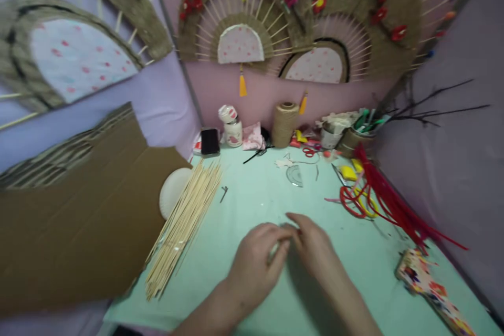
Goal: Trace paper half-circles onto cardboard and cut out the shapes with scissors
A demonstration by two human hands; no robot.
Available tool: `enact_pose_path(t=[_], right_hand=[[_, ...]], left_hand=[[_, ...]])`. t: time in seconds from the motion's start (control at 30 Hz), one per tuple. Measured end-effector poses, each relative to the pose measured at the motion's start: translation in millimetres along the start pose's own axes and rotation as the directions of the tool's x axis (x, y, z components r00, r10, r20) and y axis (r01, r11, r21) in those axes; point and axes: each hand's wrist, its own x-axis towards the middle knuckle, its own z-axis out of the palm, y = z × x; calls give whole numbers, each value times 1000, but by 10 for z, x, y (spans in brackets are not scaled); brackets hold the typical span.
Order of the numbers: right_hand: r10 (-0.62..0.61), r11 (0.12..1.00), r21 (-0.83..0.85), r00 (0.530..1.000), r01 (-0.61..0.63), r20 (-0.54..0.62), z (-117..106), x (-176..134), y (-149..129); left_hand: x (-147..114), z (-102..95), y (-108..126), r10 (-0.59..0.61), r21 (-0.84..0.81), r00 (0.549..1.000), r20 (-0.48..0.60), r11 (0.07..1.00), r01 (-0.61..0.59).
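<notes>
My left hand (256,256) and my right hand (316,245) meet above the pale green tabletop (252,194), near its middle. Thumb and forefinger of the left are pinched together, and the right hand's fingers close in against them. Whatever lies between the fingertips is too small or too hidden to make out. To the left of the hands lies a bundle of thin bamboo sticks (185,226). Beyond them are a clear protractor (294,175) and a small dark twisted piece (224,193).
A large cardboard sheet (79,231) and a white paper plate (172,191) fill the left. Right are red pipe cleaners (389,199), scissors (352,202) and a paint-stained glue gun (427,286). Behind stand a twine spool (285,125) and jar (233,131), below cardboard fans (281,37).
</notes>
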Motion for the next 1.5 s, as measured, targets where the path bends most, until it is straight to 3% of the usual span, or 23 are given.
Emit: enact_pose_path(t=[0.1,0.17,0.37,0.5,0.63,0.73,0.8,0.87,0.93,1.0,1.07,1.13,1.2,1.33,1.4,1.5], right_hand=[[-153,986,89,979,141,134,376,-180,-420],[-217,972,122,964,200,150,508,-248,-591],[-303,938,199,950,283,79,652,-274,-603],[-305,922,255,952,292,12,721,-243,-520],[-302,909,292,953,297,-30,773,-278,-516],[-293,907,299,955,296,-56,667,-328,-548],[-299,918,256,953,303,-58,479,-281,-535],[-295,946,135,955,294,-14,218,-87,-451],[-194,974,-106,978,202,82,-54,277,-283],[-71,944,-312,990,106,123,-264,760,-61],[-40,923,-373,989,91,143,-368,1256,152],[-47,898,-423,981,123,186,-364,1667,299],[-70,868,-461,965,184,254,-288,1948,363],[-75,810,-523,930,267,358,-92,2214,368],[-48,794,-548,927,262,372,-23,2296,377],[16,796,-567,928,213,371,50,2414,425]], left_hand=[[-254,-444,-217,-112,258,980,-163,954,152],[-462,-682,-396,-163,387,952,-260,885,257],[-904,-1074,-783,-307,593,883,-355,656,467],[-759,-1184,-925,-376,705,851,-366,485,517],[-454,-1200,-1029,-433,830,851,-298,322,455],[-312,-1193,-1103,-466,854,839,-282,276,441],[-273,-1209,-1134,-490,847,823,-288,270,457],[-258,-1240,-1132,-504,837,813,-291,279,472],[-246,-1247,-1087,-477,825,820,-316,290,486],[-212,-1172,-1005,-385,795,845,-372,338,504],[-142,-964,-904,-254,734,878,-405,483,478],[-33,-624,-811,-149,641,936,-319,694,329],[102,-223,-745,-75,543,974,-213,820,182],[344,393,-718,-90,396,996,-23,914,91],[403,523,-747,-84,358,996,20,931,72],[421,565,-814,-48,344,998,36,938,32]])
